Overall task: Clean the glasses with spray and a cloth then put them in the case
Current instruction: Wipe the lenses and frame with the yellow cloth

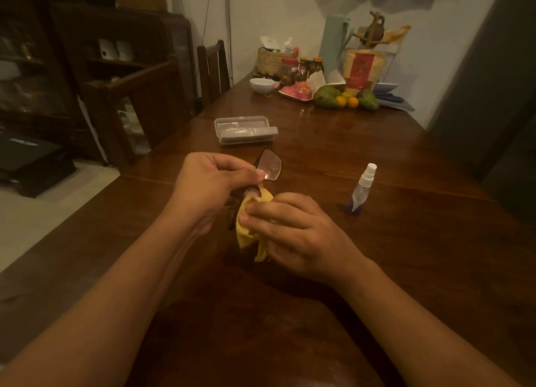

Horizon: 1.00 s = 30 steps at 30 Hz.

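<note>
**Yellow cloth applied to glasses lens**

Left hand (pixel 208 183) fingers grip the glasses (pixel 268 169) above the wooden worktop (pixel 406 241). Right hand (pixel 293 233) fingers pinch the yellow cloth (pixel 249 236) around one lens. The spray bottle (pixel 362 188) stands just right; the clear case (pixel 245 130) lies closed beyond.

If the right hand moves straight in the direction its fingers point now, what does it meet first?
Probably the left hand, holding the glasses. The right hand, holding the yellow cloth, points left towards it; depth is unclear.

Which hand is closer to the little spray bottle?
Right. The right hand, wiping with the yellow cloth, sits just left of the small clear spray bottle. The left hand holds the dark-framed glasses farther left.
</note>
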Each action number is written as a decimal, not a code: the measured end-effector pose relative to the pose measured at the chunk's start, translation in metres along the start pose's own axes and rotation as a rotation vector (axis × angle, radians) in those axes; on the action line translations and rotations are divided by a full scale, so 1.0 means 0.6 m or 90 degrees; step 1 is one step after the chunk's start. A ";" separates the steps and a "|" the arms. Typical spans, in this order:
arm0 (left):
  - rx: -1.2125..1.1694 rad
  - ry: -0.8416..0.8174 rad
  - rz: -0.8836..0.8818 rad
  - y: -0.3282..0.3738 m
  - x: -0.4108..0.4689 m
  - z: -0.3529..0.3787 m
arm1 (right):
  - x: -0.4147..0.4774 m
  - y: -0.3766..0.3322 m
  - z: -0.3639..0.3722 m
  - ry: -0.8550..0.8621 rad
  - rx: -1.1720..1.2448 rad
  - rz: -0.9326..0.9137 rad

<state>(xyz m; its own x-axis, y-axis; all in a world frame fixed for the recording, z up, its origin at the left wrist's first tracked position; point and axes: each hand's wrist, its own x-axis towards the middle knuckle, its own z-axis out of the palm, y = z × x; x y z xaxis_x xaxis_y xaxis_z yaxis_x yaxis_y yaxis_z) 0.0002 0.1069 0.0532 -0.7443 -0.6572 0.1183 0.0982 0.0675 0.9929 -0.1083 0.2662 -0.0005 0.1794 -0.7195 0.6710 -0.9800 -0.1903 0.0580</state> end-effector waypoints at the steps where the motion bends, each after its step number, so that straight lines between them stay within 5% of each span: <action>1: 0.003 0.001 0.000 0.000 0.000 0.000 | -0.003 0.003 -0.002 0.002 -0.003 -0.010; 7: -0.009 0.005 -0.004 -0.002 0.003 -0.001 | -0.007 0.009 -0.005 0.041 -0.005 0.067; 14: 0.003 -0.001 0.001 -0.003 0.002 -0.001 | -0.003 0.002 -0.010 0.001 -0.033 -0.023; 30: 0.016 -0.009 -0.015 -0.002 0.001 -0.001 | -0.007 0.008 -0.011 0.029 -0.011 -0.005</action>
<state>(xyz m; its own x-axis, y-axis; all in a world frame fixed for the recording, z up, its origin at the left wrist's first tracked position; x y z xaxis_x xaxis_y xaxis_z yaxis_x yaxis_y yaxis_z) -0.0001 0.1058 0.0520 -0.7557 -0.6482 0.0941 0.0638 0.0701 0.9955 -0.1141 0.2726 0.0016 0.1836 -0.6872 0.7029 -0.9800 -0.1835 0.0765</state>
